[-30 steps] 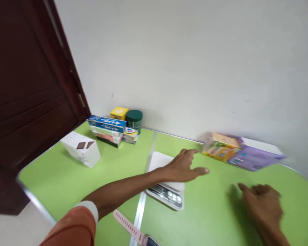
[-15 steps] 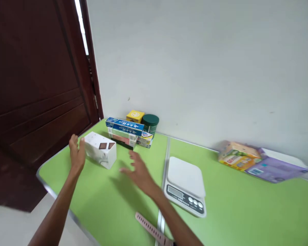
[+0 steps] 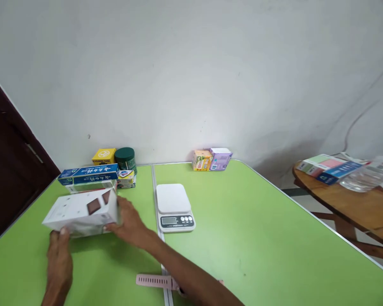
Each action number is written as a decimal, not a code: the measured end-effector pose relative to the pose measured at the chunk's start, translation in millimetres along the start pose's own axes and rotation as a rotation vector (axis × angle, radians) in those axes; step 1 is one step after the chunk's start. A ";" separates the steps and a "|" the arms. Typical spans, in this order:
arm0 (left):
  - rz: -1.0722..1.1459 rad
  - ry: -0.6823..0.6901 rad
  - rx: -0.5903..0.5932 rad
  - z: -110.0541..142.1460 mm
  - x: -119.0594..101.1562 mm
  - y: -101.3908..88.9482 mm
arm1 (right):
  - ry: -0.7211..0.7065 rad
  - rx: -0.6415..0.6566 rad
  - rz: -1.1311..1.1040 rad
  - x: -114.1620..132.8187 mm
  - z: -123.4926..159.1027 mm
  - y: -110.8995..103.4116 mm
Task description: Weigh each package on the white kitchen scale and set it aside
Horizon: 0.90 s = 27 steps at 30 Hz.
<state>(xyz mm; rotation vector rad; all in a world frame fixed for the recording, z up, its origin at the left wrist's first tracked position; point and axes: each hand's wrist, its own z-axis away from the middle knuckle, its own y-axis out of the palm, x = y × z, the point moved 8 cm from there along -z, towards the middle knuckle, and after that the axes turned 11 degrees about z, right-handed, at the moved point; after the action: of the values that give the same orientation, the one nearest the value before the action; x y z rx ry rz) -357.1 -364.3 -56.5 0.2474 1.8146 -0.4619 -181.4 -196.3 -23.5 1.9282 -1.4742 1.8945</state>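
Note:
A long white box (image 3: 78, 212) with brown squares printed near its right end is held between my two hands at the left of the table. My left hand (image 3: 60, 259) grips its lower left part, the thumb against the near side. Around the right end is my right hand (image 3: 127, 221), with the thumb in front and the fingers partly hidden behind. A shadow lies on the table under the box. Just behind it is a stack of flat cartons, topped by a blue carton (image 3: 87, 171).
A white kitchen scale (image 3: 173, 199) sits mid-table, and a pink-strapped watch (image 3: 153, 280) lies partly under my right forearm. Yellow box (image 3: 104, 156), green jar (image 3: 125, 159), orange box (image 3: 202, 160) and purple box (image 3: 221, 159) stand by the wall. Right: a wooden table (image 3: 347, 204) with cartons and a plastic bottle (image 3: 367, 178).
Both hands have come to the white box, which was standing untouched, and now hold it. The box is turned more sideways. The view has swung right, bringing the wooden table into sight.

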 end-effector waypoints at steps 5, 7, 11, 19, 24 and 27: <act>0.163 0.043 0.318 47.2 -84.7 116.9 | 0.035 -0.168 -0.079 -28.3 39.6 -128.6; 0.243 0.097 0.442 62.4 -101.9 159.8 | 0.071 -0.235 -0.106 -47.5 58.4 -167.9; 0.294 0.123 0.596 82.0 -103.7 218.2 | 0.135 -0.305 -0.158 -86.6 86.6 -210.5; 0.179 0.173 0.694 94.8 -90.8 244.3 | 0.172 -0.301 -0.251 -136.7 96.5 -219.2; 0.202 0.160 0.675 81.4 -76.0 243.4 | 0.196 -0.293 -0.329 -155.2 107.6 -214.4; 0.292 0.110 0.658 72.8 -61.8 243.7 | 0.246 -0.376 -0.354 -170.1 122.4 -212.9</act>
<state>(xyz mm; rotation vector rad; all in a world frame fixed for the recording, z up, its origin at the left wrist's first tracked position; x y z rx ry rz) -179.0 -172.6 -59.3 0.9906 1.6438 -0.8372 81.3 -62.9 -72.1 1.5937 -1.2148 1.5091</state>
